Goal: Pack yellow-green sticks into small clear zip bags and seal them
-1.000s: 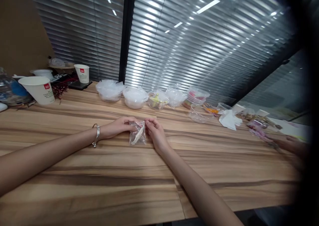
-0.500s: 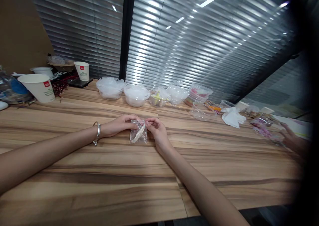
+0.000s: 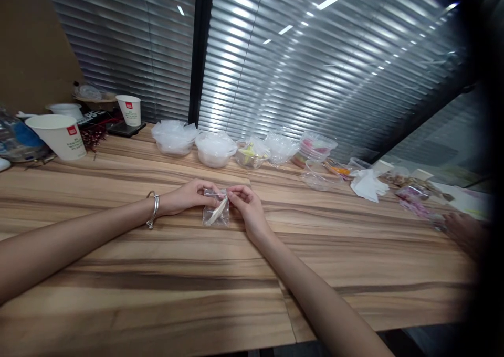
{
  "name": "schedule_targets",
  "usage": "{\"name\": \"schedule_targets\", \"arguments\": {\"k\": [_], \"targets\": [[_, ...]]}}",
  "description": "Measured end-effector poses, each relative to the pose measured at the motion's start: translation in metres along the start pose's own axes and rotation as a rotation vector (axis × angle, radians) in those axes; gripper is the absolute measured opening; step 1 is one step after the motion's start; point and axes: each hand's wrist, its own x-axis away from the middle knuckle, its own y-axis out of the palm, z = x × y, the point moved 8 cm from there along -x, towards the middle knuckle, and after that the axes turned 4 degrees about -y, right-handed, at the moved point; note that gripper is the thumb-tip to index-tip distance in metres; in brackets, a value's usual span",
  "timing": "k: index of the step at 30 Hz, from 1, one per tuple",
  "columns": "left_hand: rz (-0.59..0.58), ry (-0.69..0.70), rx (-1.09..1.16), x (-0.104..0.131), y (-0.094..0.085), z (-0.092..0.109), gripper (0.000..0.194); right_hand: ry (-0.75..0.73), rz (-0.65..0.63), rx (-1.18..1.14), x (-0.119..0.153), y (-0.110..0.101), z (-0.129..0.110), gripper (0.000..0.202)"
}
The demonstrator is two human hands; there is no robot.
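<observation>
A small clear plastic bag [image 3: 208, 218] hangs between my hands, just over the wooden table [image 3: 177, 294]. Inside it, slanting from lower left to upper right, is a pale, slender piece [image 3: 218, 212] whose kind I cannot make out. My left hand [image 3: 192, 196], with bangles at the wrist, is closed on the bag's top left edge. My right hand [image 3: 247, 206] pinches at the top right corner, by the upper end of the pale piece. Whether those fingertips grip the bag, the piece or both is hidden.
Plastic bowls [image 3: 216, 151] line the back of the table below the blinds. Paper cups [image 3: 63, 139] stand at the left. Crumpled tissue [image 3: 368, 184] and a purple packet [image 3: 413, 192] lie at the right, near another person's hand [image 3: 464, 231].
My hands stay nearly in place on the bag, which has shifted slightly left. At the right, the other person's hand has moved lower.
</observation>
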Motion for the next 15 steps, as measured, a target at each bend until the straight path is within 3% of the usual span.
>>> {"name": "schedule_targets", "arguments": {"k": [15], "targets": [[-0.052,0.055,-0.112,0.0006,0.0023,0.0065,0.029,0.018,0.001,-0.031,0.0013,-0.0013,0.0029,0.016]]}}
